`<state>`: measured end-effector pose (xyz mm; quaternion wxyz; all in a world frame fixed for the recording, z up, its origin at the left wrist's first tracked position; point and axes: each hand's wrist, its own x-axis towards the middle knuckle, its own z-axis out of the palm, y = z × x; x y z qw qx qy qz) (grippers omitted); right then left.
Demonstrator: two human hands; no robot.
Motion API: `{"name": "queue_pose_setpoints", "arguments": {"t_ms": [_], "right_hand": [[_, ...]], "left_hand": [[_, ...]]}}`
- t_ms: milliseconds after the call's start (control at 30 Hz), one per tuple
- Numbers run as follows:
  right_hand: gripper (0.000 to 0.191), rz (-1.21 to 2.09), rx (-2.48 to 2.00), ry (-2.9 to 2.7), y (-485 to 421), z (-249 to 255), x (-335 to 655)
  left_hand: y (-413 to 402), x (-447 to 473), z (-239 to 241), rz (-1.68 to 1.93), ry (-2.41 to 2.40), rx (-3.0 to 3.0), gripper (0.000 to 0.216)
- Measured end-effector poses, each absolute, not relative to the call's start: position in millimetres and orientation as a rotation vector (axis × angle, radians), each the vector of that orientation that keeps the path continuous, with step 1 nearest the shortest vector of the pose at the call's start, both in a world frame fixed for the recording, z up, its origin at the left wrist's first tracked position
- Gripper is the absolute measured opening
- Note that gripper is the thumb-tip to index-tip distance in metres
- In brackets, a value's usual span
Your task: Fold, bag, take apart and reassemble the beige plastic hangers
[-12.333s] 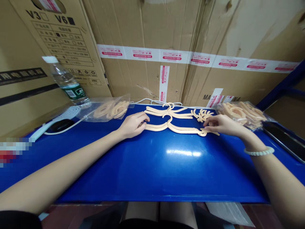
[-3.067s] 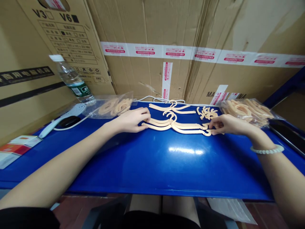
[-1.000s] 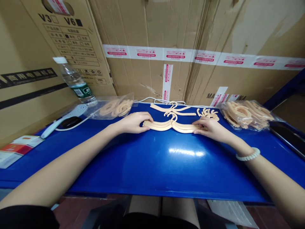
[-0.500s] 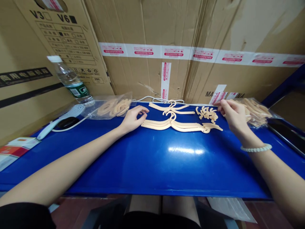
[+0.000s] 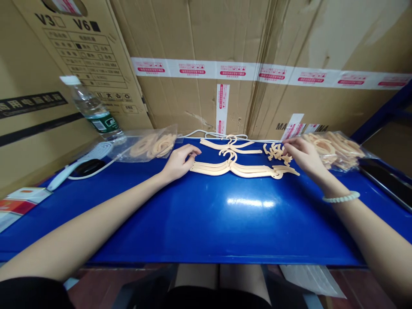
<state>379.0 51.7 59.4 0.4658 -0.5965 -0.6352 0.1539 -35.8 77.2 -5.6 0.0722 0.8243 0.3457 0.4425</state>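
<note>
Several pale peach plastic hanger pieces lie on the blue table. A front stack of hanger arms [image 5: 251, 171] with hooks at its middle lies before me, with another hanger set [image 5: 244, 150] behind it. My left hand [image 5: 179, 163] rests at the left end of the front stack, fingers loosely curved and thumb apart, holding nothing visible. At the right, my right hand [image 5: 302, 156] reaches over a pile of small hook pieces [image 5: 275, 152]. Its fingers are stretched out, fingertips at the pile's right side, with nothing visible in them. A pale beaded bracelet circles that wrist.
Clear bags of peach parts lie at left [image 5: 157, 146] and right [image 5: 341, 148]. A water bottle [image 5: 96, 113], a pale handled brush-like item [image 5: 77, 163] and a dark oval object [image 5: 90, 166] stand at left. A dark phone-like slab [image 5: 386, 184] lies right. Cardboard [image 5: 199, 98] walls the back.
My right hand has moved left and its fingers have come down from above the right bag's edge to the small hook pile. My left hand has hardly moved.
</note>
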Motion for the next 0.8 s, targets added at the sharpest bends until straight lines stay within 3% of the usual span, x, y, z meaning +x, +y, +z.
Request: {"name": "queue_pose_setpoints", "arguments": {"t_ms": [800], "right_hand": [[0.04, -0.018, -1.283, -2.343, 57.3, 41.2, 364.4]], "left_hand": [[90.1, -33.0, 11.4, 1.14, 1.161, 2.564, 0.025]]}}
